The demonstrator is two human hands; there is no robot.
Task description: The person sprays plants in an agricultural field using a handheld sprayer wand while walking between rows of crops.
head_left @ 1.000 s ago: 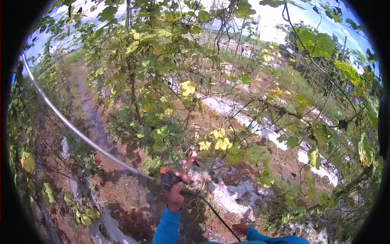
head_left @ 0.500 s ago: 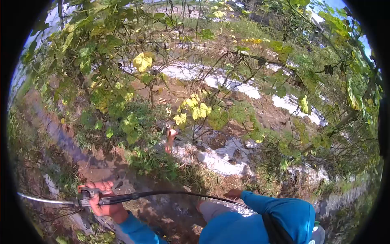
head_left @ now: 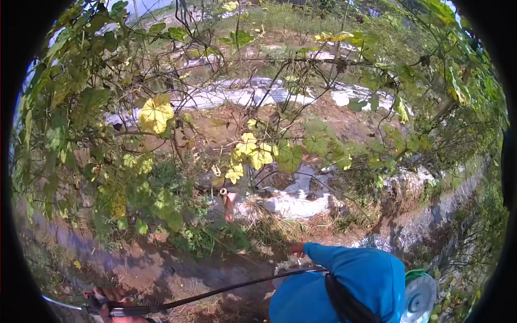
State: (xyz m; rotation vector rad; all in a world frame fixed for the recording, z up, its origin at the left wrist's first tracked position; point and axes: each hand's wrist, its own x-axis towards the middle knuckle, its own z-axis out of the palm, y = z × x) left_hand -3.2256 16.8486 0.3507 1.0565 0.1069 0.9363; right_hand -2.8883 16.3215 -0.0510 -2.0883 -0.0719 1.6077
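Note:
My left hand [head_left: 114, 306] is closed around the black handle of a sprayer wand [head_left: 92, 304] at the lower left. The wand's thin metal tube [head_left: 60, 303] points out to the left. From the handle a black hose [head_left: 215, 292] curves right toward my body. My right hand [head_left: 295, 249] shows only in small part past the blue sleeve [head_left: 336, 257], over the dry grass; its fingers are too small and blurred to make out. A black strap [head_left: 347, 301] crosses my shoulder, and a round whitish lid [head_left: 420, 297] with a green rim sits behind it.
Climbing vines with yellow leaves [head_left: 156, 113] hang ahead on thin stems and lines. A reddish post-like piece [head_left: 228, 204] stands low among the weeds. White ground sheeting [head_left: 296, 204] lies beyond, with bare soil [head_left: 140, 264] nearer to me.
My left hand and the wand sit lower in view. My right arm appears slightly further left and higher. The round lid has come more fully into view as the camera shifted.

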